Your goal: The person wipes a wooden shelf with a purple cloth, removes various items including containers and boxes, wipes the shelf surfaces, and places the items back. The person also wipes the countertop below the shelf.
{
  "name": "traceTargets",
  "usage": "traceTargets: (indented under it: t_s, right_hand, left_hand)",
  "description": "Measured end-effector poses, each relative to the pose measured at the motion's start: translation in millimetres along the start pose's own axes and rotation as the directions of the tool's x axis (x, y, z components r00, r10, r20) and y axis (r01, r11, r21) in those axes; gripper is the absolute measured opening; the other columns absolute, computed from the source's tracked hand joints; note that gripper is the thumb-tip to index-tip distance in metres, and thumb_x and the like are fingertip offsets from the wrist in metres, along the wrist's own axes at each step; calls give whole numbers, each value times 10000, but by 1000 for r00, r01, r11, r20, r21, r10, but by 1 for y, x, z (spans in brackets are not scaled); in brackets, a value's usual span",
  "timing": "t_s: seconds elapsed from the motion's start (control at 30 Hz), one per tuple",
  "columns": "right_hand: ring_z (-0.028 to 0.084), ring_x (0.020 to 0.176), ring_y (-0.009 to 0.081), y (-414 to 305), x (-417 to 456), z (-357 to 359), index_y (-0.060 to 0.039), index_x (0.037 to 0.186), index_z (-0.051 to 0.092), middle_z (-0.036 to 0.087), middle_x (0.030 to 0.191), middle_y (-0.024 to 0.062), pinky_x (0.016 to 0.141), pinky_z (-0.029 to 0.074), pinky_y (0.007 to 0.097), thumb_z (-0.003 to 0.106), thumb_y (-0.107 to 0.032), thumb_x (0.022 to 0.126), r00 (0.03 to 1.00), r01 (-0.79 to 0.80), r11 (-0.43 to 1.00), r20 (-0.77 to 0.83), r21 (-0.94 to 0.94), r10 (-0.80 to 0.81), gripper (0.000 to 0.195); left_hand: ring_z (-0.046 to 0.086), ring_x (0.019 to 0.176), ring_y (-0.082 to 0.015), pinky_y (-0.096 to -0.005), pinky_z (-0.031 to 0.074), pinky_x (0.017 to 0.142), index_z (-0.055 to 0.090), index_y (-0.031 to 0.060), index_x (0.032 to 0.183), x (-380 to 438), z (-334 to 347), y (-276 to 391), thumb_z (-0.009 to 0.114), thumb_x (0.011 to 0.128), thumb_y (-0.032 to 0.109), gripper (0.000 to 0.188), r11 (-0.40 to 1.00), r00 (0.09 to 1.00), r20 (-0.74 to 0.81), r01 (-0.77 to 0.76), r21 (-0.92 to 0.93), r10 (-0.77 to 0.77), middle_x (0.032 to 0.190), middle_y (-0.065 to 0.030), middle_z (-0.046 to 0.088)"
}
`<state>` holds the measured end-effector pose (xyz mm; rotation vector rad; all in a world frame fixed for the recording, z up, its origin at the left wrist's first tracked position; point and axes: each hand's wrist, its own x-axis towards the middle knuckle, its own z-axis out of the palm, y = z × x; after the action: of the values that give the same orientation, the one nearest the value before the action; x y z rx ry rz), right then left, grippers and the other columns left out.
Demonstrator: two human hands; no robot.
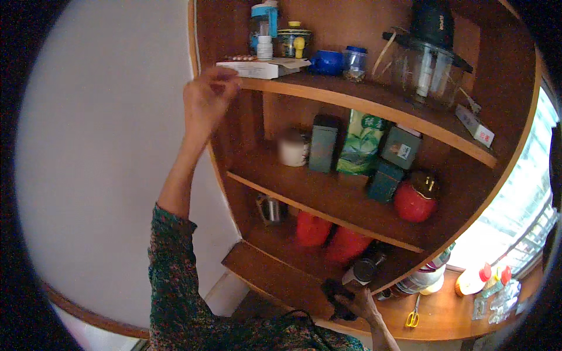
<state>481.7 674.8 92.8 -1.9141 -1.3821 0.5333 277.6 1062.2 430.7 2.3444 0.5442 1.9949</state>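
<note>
My left hand is raised at the left end of the top shelf, its fingers curled beside a flat white cardboard box. Blur hides whether those fingers touch the box or hold anything. On the box stand a small white bottle and a blister strip of pills. Low at the right, my right hand grips a dark cloth over the lowest ledge. Just above it sits a dark-lidded jar.
The top shelf carries a blue mug and a food chopper. Below are tea tins, a red pot, a steel cup and red bags. Yellow-handled scissors lie on the counter by the window.
</note>
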Motion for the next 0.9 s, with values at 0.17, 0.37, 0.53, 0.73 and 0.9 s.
traceTargets:
  t_s: [0.17,0.37,0.53,0.73,0.9]
  right_hand:
    - [602,1120,343,-18,3,3,-107,1264,606,616,1237,161,961,489,406,734,-276,812,999,28,996,33,80,-30,499]
    - [611,1053,333,-24,1,17,-67,1163,631,612,1165,167,894,495,411,744,-276,789,999,-29,999,-29,45,30,444]
    - [649,835,286,-26,-8,37,10,960,665,655,894,146,728,506,386,805,-287,728,976,-108,994,-189,19,110,402]
    - [644,784,234,-32,-20,47,8,988,648,663,849,118,714,507,357,819,-225,712,978,-91,984,-171,154,117,400]
    - [655,992,278,-45,-14,46,-57,1180,647,680,1077,142,865,521,389,709,-162,802,994,-84,988,-63,128,93,397]
  left_hand:
    - [699,815,-198,-326,543,729,676,20,982,55,-10,-73,762,776,172,270,981,970,179,144,127,-166,859,-110,710]
    - [692,836,-260,-365,540,765,686,74,980,87,2,-113,753,770,224,267,972,985,165,-87,217,52,896,-103,710]
    - [687,867,-287,-393,534,778,710,107,983,126,12,-99,753,766,239,258,957,952,285,-179,226,111,937,-109,711]
    - [671,898,-330,-421,524,817,700,77,997,89,9,-90,765,750,385,401,976,935,316,107,191,-164,954,-159,697]
    - [626,988,-337,-432,521,831,642,78,1086,44,0,-77,770,758,307,420,911,984,176,-70,407,-3,1075,-152,641]
